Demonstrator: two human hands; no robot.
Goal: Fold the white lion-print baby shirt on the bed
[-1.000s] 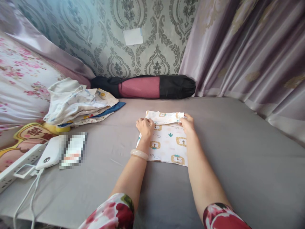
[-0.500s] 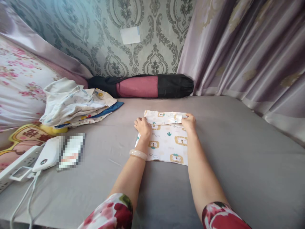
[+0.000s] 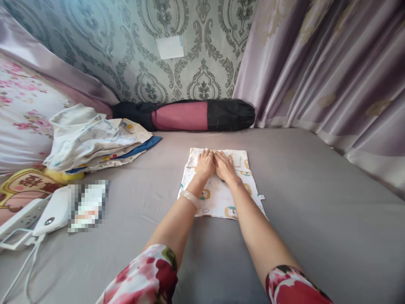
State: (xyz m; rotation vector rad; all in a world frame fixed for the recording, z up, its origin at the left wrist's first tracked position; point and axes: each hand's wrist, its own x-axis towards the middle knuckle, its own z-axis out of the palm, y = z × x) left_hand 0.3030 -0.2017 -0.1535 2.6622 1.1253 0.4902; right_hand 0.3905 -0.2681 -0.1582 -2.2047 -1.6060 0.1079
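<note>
In the head view, my left hand (image 3: 206,164) and right hand (image 3: 225,167) have moved inward from the printed cloth's (image 3: 220,202) sides onto its folded-over top strip (image 3: 243,156), fingers extended, gripping nothing; I seem to be flattening that fold on the grey sheet (image 3: 310,190).

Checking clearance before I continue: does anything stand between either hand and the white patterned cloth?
Nothing visible: the left hand and right hand rest on the white patterned cloth, at its folded far end.
</note>
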